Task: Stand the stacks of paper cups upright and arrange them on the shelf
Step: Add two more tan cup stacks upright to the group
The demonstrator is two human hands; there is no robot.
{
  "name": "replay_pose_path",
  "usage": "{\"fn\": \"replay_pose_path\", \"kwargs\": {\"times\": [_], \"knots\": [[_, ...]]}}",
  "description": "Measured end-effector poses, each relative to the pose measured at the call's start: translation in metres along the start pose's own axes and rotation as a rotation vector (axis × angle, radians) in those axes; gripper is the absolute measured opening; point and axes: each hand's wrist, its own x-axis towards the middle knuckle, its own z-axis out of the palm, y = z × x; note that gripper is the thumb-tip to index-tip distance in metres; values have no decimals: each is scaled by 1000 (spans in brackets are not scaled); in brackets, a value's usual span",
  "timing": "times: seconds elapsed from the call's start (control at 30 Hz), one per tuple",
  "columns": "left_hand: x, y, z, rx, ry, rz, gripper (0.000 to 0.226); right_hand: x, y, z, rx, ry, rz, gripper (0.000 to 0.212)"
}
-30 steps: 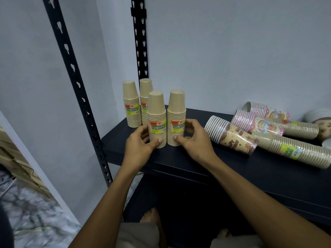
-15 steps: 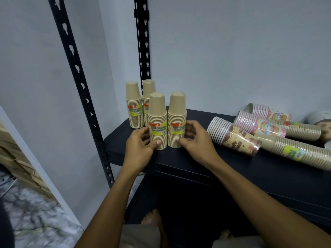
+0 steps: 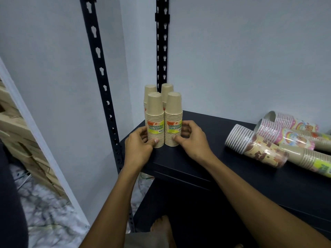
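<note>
1. Currently, left hand [image 3: 138, 146]: curled round the base of the front-left stack [image 3: 155, 120], thumb on its lower rim.
2. Right hand [image 3: 190, 138]: gripping the front-right stack [image 3: 173, 120] the same way, fingers wrapped behind it, thumb in front.
3. Both stacks: upright and touching, at the shelf [image 3: 197, 163] corner, between the two hands.
4. Rear stacks [image 3: 167, 92]: two, upright, just beyond the fingertips, close behind the front pair.
5. Lying stacks [image 3: 258, 145]: several, on their sides, well off to the right of the right hand; not yet stood up.
6. Handling note: likely best to keep the grip low and slide both bases together, level, so the tall stacks do not tip; stop once they meet the rear pair.
7. Change against a second ago: the front pair sits further back, tight against the rear stacks where a gap showed; both hands have followed, grips unchanged.
</note>
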Motion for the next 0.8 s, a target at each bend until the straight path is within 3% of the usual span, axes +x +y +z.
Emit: {"fn": "replay_pose_path", "kwargs": {"times": [0.8], "knots": [[20,-10,0,71,13,12,51,19,4,20,0,41,48,46]]}}
